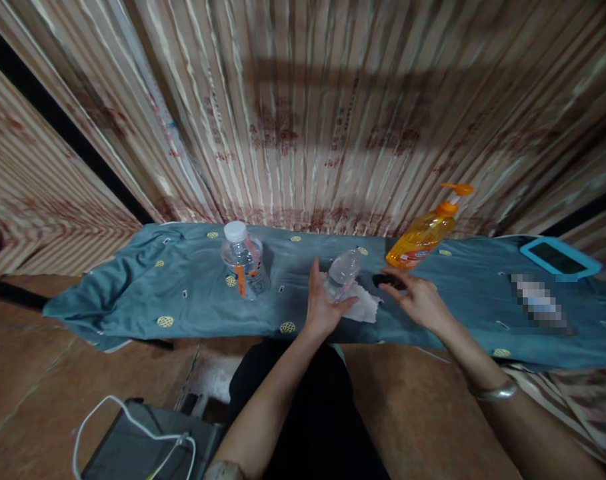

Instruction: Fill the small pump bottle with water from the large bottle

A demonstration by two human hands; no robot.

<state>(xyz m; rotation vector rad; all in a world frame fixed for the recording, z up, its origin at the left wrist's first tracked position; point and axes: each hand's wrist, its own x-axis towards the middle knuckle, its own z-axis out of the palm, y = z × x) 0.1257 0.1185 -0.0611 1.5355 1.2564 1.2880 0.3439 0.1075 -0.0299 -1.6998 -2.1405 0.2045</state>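
Observation:
Near the middle of the cloth, my left hand (323,303) is curled around a small clear bottle (343,272) with a rounded top, tilted to the right. Under and beside the bottle lies a crumpled white tissue (365,305). To the right of it, my right hand (420,299) pinches a small black object (383,280) low over the cloth; its exact kind is too dark to make out. Just behind my right hand stands a pump bottle (417,240) of orange liquid. A larger clear plastic bottle (246,267) with a white cap stands left of my left hand.
A narrow table under a teal patterned cloth (197,293) runs across in front of me. On its right end lie a blue-framed tablet-like object (560,258) and a pixelated item (540,301). A striped curtain (303,133) hangs behind. A grey box (147,440) with a white cable sits lower left.

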